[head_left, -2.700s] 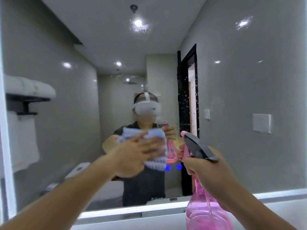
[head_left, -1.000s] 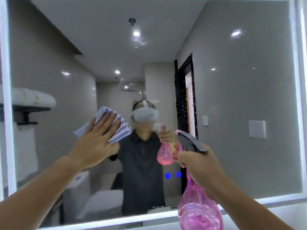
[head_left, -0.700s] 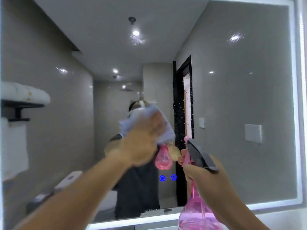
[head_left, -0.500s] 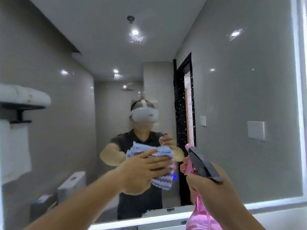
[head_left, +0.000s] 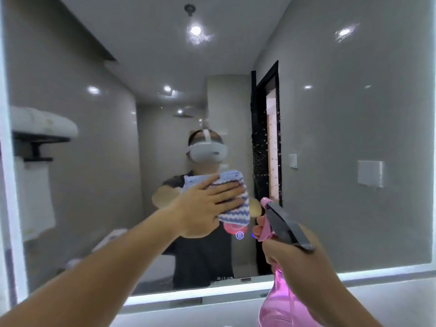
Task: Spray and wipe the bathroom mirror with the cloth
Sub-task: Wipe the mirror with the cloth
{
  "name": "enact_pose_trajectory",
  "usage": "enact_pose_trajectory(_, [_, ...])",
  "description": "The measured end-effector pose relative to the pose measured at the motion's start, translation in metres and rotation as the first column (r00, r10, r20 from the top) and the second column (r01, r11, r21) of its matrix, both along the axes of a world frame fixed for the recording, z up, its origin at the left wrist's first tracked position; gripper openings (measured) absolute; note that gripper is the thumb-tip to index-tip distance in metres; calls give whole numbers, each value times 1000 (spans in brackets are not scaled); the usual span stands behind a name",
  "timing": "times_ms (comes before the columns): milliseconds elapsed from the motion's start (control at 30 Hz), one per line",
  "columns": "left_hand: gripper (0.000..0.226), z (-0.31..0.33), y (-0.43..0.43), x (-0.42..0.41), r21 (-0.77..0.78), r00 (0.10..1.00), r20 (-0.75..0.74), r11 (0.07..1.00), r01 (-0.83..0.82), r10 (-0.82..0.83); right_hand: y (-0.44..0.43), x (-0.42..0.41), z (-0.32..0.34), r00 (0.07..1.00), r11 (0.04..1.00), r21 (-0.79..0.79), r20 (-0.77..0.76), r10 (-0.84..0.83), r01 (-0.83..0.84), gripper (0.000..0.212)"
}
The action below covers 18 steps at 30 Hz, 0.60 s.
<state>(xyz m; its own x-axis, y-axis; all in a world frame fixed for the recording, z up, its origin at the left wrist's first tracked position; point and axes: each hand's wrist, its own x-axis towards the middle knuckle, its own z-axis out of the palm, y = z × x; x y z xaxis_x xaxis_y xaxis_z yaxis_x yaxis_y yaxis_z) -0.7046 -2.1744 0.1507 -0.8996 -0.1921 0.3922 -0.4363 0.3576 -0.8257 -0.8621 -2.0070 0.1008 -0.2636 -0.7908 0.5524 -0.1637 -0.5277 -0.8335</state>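
The large bathroom mirror (head_left: 342,138) fills the view, with a lit strip along its bottom edge. My left hand (head_left: 205,208) presses a blue-and-white striped cloth (head_left: 233,208) flat against the glass near the middle. My right hand (head_left: 292,253) grips the neck of a pink spray bottle (head_left: 280,308) with a dark trigger head (head_left: 285,225), held just right of the cloth and short of the glass. Fine droplets speckle the mirror (head_left: 264,147) above the bottle, over the reflected dark doorway.
Two small blue touch icons (head_left: 239,235) glow on the glass below the cloth. The mirror's left frame (head_left: 7,185) stands at the edge. A pale counter ledge (head_left: 389,298) runs beneath the mirror. Reflections show a towel shelf, a toilet and wall switches.
My left hand swept the cloth from the upper left across to the middle, dipped lower, and now sits slightly higher on the glass. The spray bottle stayed at the lower right.
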Motion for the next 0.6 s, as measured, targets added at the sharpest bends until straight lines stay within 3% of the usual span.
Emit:
enact_pose_trajectory(33, [61,12,-4,9,-14,1000,-27,1000,1,-1,4,-2,0,1000,1000,16,14,-2,2,10])
enact_pose_trajectory(67, [62,34,-10,22,-52,984,-174,998,20,-29,9,-5,1,1000,999,33,8,-6,6,15])
enact_pose_trajectory(133, [65,98,-26,55,-34,806,-592,998,-51,21,17,-13,0,996,997,39,-64,-61,63,35])
enact_pose_trajectory(200, [68,113,-30,71,44,682,-725,995,-86,91,24,-17,-1,987,991,65,-122,-108,116,45])
enact_pose_trajectory(233, [68,100,-30,66,60,676,-730,995,-85,102,25,-17,-2,986,989,87,-127,-109,120,44])
enact_pose_trajectory(333, [74,3,-22,40,-4,804,-594,1000,-12,7,24,-5,-2,991,984,141,-95,-92,105,40])
enact_pose_trajectory(367, [74,-41,-17,35,11,868,-497,1000,10,-3,24,3,-2,992,985,145,-96,-81,95,42])
enact_pose_trajectory(433, [71,-126,-6,40,58,988,-154,998,-11,20,22,17,-1,992,988,135,-111,-58,73,47])
enact_pose_trajectory(500, [71,-181,4,54,130,984,166,987,-94,71,24,28,0,987,991,114,-150,-50,68,48])
enact_pose_trajectory(533, [71,-187,3,59,155,964,254,981,-114,72,26,30,1,985,992,105,-163,-54,71,45])
enact_pose_trajectory(600, [65,-167,-3,66,171,968,250,984,-46,2,33,30,4,983,991,98,-170,-74,92,41])
